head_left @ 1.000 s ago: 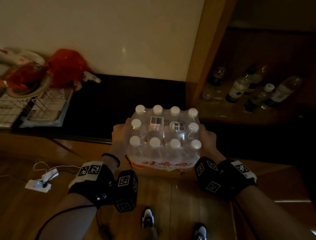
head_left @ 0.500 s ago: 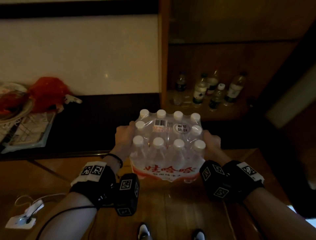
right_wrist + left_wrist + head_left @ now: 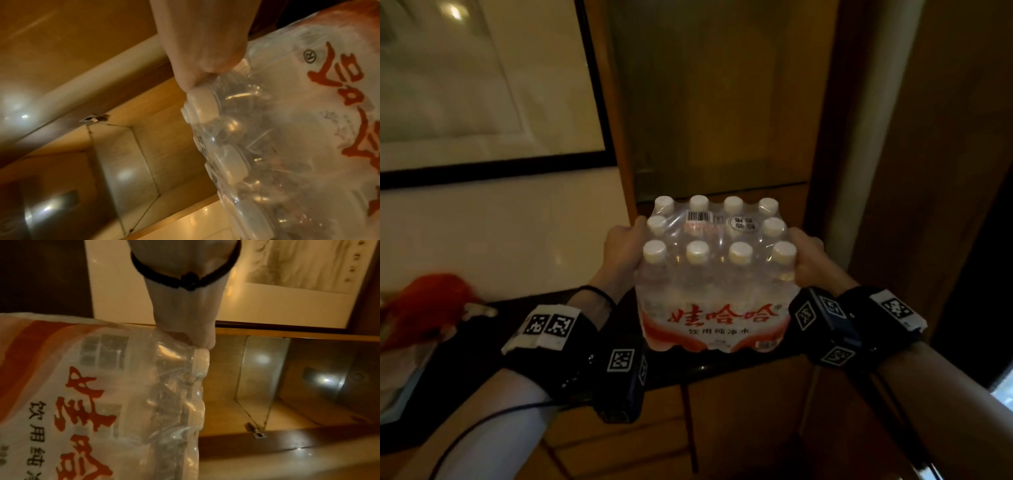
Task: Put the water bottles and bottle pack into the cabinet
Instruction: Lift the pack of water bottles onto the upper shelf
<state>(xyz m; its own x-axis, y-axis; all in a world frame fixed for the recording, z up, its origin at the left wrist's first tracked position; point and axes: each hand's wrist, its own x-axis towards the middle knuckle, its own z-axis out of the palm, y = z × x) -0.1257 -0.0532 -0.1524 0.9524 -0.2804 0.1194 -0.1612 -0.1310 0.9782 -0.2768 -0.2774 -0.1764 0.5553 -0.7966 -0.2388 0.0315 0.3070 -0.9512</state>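
Note:
A shrink-wrapped bottle pack (image 3: 717, 274) with several white caps and red lettering hangs in mid-air in front of the wooden cabinet (image 3: 719, 102). My left hand (image 3: 625, 253) grips its left side and my right hand (image 3: 808, 258) grips its right side, fingers curled into the wrap. In the left wrist view the left hand (image 3: 185, 331) clutches the bottle pack (image 3: 102, 394) at its top edge. In the right wrist view the right hand (image 3: 203, 53) holds the bottle pack (image 3: 287, 129) beside a cap. The pack's far side sits level with the open cabinet shelf (image 3: 787, 192). Loose bottles are out of view.
A framed picture (image 3: 482, 85) hangs on the wall to the left. A dark countertop (image 3: 493, 335) runs below the pack, with a red bag (image 3: 428, 305) at its left end. The cabinet's open door (image 3: 876, 120) stands on the right. Wooden floor lies beneath.
Both hands have lifted the bottle pack upward and toward the cabinet. The view has tilted up, so the lower shelf with loose bottles has dropped out of sight behind the pack.

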